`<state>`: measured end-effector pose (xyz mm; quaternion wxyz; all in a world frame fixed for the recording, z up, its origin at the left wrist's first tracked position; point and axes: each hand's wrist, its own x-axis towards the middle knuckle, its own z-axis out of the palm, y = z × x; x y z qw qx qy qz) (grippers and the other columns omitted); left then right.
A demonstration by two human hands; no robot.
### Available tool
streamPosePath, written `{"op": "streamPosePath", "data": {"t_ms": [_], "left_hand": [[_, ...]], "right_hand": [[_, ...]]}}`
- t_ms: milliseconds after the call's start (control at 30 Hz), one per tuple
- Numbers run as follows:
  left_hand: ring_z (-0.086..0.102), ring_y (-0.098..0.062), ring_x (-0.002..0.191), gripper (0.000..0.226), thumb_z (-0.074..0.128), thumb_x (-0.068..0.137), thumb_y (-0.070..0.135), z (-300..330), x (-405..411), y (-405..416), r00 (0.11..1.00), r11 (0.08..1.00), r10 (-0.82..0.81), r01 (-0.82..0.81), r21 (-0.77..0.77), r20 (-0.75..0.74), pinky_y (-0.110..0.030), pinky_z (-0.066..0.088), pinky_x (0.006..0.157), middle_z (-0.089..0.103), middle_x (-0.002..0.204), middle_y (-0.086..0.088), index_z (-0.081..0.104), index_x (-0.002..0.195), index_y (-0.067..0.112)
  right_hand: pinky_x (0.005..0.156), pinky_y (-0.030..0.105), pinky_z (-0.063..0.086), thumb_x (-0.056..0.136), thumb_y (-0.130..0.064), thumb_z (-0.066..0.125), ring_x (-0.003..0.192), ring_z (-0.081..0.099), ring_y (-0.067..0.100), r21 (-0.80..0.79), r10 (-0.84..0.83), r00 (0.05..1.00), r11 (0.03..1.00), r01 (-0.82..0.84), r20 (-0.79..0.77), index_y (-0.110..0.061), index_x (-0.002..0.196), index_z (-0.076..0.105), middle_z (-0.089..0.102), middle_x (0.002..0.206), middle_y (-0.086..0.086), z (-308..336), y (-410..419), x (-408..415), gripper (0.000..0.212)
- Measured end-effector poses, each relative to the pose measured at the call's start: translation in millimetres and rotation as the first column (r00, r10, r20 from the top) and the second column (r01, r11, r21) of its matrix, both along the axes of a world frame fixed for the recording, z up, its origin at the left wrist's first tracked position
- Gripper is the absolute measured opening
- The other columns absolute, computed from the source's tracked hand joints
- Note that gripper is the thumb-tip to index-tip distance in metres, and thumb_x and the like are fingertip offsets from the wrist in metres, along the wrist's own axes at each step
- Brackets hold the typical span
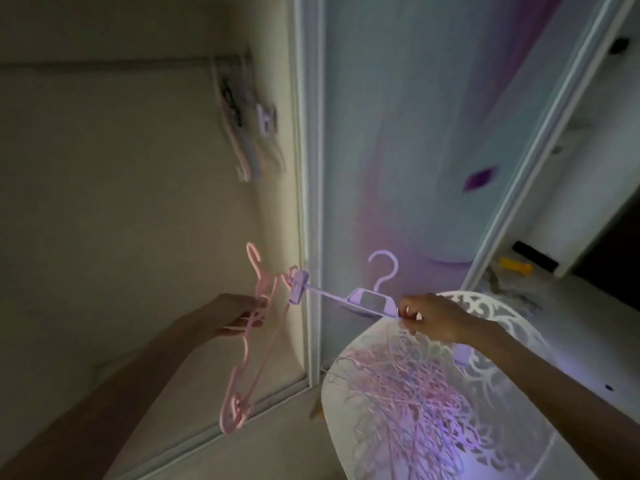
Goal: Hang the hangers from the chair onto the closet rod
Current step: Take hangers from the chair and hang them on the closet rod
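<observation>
My left hand (235, 315) grips a pink plastic hanger (247, 344) near its neck; the hanger hangs tilted, hook up, inside the closet opening. My right hand (431, 318) pinches a purple clip hanger (372, 301) by its bar, right of the middle; it is level, hook up, and one clip (298, 285) touches the pink hanger. Below my right hand a white chair (498, 403) holds a tangled pile of pink and purple hangers (412, 393). The closet rod (114, 62) runs across the upper left, with several hangers (242, 123) hanging at its right end.
A white closet door frame (308, 202) stands upright between my hands. A sliding door (433, 133) with blue and purple tones lies to its right. White shelves (588, 188) at the far right hold a black object and a yellow one. The floor is light.
</observation>
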<state>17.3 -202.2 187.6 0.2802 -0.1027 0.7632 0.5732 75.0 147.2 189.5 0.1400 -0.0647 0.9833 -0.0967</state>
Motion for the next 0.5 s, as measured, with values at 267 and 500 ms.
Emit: {"op": "streamPosePath", "data": {"t_ms": [267,500], "left_hand": [[0.055,-0.014,0.055,0.017,0.064,0.086,0.014,45.5,16.2,-61.3,0.957,0.964,0.266,-0.262,0.043,-0.119,-0.021,0.048,0.058,0.061,0.064,-0.005,0.063,0.071,0.007],[0.055,-0.014,0.067,0.013,0.066,0.084,0.012,91.4,-28.6,-128.1,0.832,0.849,0.52,-0.48,0.219,-0.192,-0.025,0.048,0.065,0.059,0.078,-0.006,0.06,0.074,0.007]], "right_hand": [[0.082,0.029,0.044,0.093,-0.036,0.049,0.1,0.06,0.023,0.032,0.092,0.989,0.996,-0.088,-0.113,-0.028,0.096,0.057,0.067,0.105,-0.001,57.1,-95.0,-42.4,0.012],[0.083,0.033,0.044,0.095,-0.038,0.046,0.105,0.059,0.031,0.166,0.153,0.892,0.982,-0.089,-0.425,-0.02,0.11,0.058,0.059,0.112,0.011,123.5,-189.3,-94.3,0.026]]}}
